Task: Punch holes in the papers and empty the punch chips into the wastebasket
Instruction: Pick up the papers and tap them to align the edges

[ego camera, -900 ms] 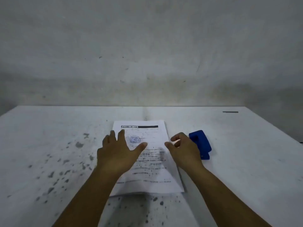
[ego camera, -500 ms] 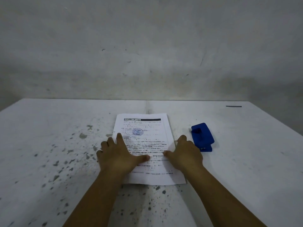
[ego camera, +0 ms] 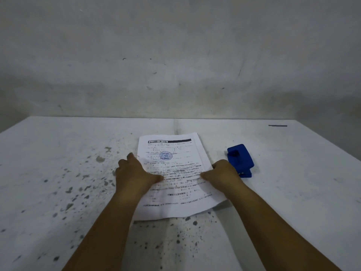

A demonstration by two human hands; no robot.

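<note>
A thin stack of white printed papers with a blue round stamp lies in the middle of the table. My left hand grips its left edge, thumb on top of the sheet. My right hand grips the right edge the same way. The near part of the stack is lifted off the table and bends slightly, with a shadow under its right corner. A blue hole punch sits on the table just right of my right hand, untouched. No wastebasket is in view.
The white table is speckled with dark stains at the left and near the front edge. A bare grey wall stands right behind it. A short dark mark lies at the table's far right.
Both hands went from lying flat on the papers to closing on the side edges. The near end of the stack has risen off the table.
</note>
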